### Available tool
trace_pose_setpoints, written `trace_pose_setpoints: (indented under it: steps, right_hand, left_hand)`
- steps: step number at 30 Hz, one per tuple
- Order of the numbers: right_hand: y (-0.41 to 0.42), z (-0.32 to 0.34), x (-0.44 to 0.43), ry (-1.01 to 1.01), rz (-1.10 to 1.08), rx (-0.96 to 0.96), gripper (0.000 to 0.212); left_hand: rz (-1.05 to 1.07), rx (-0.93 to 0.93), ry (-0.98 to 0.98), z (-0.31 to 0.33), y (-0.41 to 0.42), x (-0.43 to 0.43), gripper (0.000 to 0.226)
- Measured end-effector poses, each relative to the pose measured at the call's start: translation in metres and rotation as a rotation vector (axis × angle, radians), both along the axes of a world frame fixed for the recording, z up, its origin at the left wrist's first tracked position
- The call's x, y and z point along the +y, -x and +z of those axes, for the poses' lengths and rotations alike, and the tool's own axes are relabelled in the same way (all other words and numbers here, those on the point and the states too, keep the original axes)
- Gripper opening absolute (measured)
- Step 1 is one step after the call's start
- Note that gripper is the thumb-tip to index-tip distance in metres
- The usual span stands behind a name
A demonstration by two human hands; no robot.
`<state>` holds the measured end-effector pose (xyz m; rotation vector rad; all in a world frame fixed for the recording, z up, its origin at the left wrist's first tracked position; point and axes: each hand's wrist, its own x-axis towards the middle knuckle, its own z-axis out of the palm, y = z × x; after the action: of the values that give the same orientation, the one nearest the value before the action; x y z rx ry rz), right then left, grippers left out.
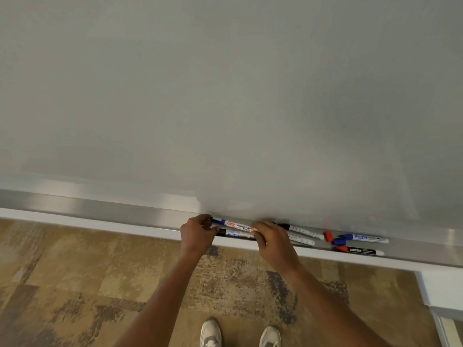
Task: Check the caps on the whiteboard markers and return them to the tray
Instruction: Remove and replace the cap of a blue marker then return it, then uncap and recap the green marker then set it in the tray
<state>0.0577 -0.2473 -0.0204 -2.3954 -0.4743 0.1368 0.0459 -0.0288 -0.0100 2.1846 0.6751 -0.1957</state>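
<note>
Over the tray's point(150, 217) middle: blue marker point(238, 225), level, pinched at both ends. Left hand point(198, 235) grips the blue cap end; right hand point(271, 240) clamps the barrel.

Method, as I judge it: press cap straight along the barrel till it seats, no twisting, then lay it down flat.

Count: markers, six seen — one held, three beneath my hands, two near the right end. Loose caps point(333, 238): two, red and blue.

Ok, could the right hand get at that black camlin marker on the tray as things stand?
Probably yes, once freed: the right hand is gripping the blue-capped marker with the left hand. The camlin marker lies uncovered near the tray edge, to its right.
</note>
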Motion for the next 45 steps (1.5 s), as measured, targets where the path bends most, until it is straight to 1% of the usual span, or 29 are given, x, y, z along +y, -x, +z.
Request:
trace_pose_setpoints:
  steps: [3,7,10,16,23,25,28,30,32,36,38,41,45]
  right_hand:
    - [-0.007,0.002,0.001,0.008,-0.013,0.011,0.021]
    - [-0.01,0.004,0.007,0.079,-0.001,0.008,0.018]
    - [-0.008,0.002,0.008,0.123,0.007,0.003,0.02]
    - [-0.004,-0.001,0.007,0.188,0.027,0.0,0.021]
    - [0.001,-0.001,0.007,0.206,0.035,-0.055,0.04]
    - [0.002,0.003,0.004,0.196,0.037,-0.073,0.038]
    - [0.001,0.013,-0.008,0.119,0.011,-0.077,0.031]
    - [-0.001,0.022,-0.027,0.065,-0.029,-0.062,0.025]
    - [-0.003,0.03,-0.05,0.02,-0.095,-0.065,0.023]
    - [-0.003,0.036,-0.098,0.042,-0.2,-0.102,0.021]
    - [-0.001,0.034,-0.115,0.064,-0.237,-0.083,0.021]
    - [0.006,0.028,-0.127,0.091,-0.257,-0.066,0.02]
    - [0.02,0.016,-0.125,0.127,-0.208,-0.081,0.02]
  left_hand:
    - [0.054,-0.019,0.021,-0.001,0.0,0.001,0.034]
    - [0.098,-0.039,0.015,-0.003,-0.002,0.002,0.023]
    - [0.109,-0.036,-0.006,-0.004,-0.002,0.001,0.014]
    - [0.11,-0.012,-0.038,-0.006,-0.002,0.0,0.016]
    - [0.087,0.0,-0.088,-0.006,-0.002,0.001,0.019]
    - [0.095,-0.019,-0.096,-0.004,-0.002,0.0,0.02]
    - [0.097,-0.074,-0.121,0.0,0.001,-0.001,0.022]
    - [0.06,-0.124,-0.148,0.004,0.003,-0.002,0.024]
    - [-0.024,-0.192,-0.156,0.01,0.004,-0.005,0.023]
    - [-0.236,-0.336,-0.084,0.02,0.006,-0.029,0.011]
    - [-0.335,-0.381,-0.053,0.021,0.004,-0.046,0.01]
    - [-0.45,-0.397,-0.082,0.019,0.001,-0.069,0.018]
    - [-0.571,-0.301,-0.129,0.01,0.0,-0.095,0.028]
